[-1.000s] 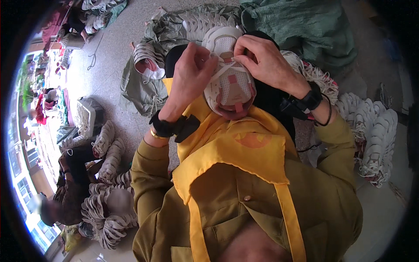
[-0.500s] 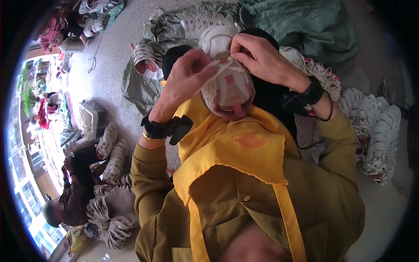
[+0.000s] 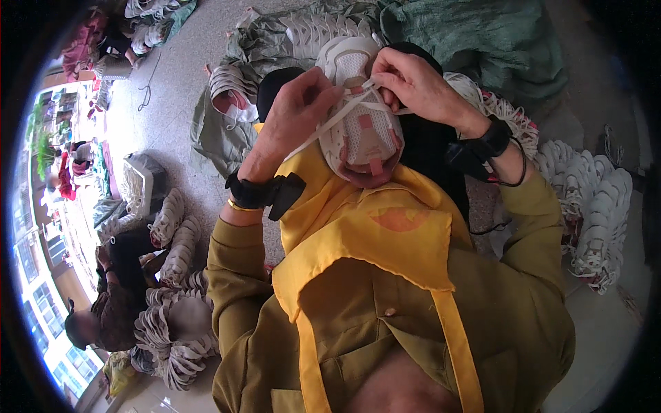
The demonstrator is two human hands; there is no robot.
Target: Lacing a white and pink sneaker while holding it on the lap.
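Observation:
A white and pink sneaker upper (image 3: 357, 144) rests on my lap, its pink heel opening toward me. A white shoelace (image 3: 352, 107) crosses over it and trails down to the left below my left hand (image 3: 303, 107). That hand is closed, thumb and forefinger pinched at the lace on the left edge of the upper. Above the right side, my right hand (image 3: 413, 86) pinches the lace near the upper's middle, with its other fingers curled. A short lace end shows under the right hand. The exact grip inside both pinches is partly hidden.
Stacked white shoe uppers (image 3: 599, 220) lie at the right, with more (image 3: 323, 38) ahead on green sacking (image 3: 475, 48). A nested stack (image 3: 231, 93) stands left of my knee. At the left, a person (image 3: 113, 313) sits among more stacks beside a grey crate (image 3: 148, 182).
The right hand has shifted slightly right and lifted the lace a little. More of the lace now shows, running down-left under the left hand, which stays nearly in place.

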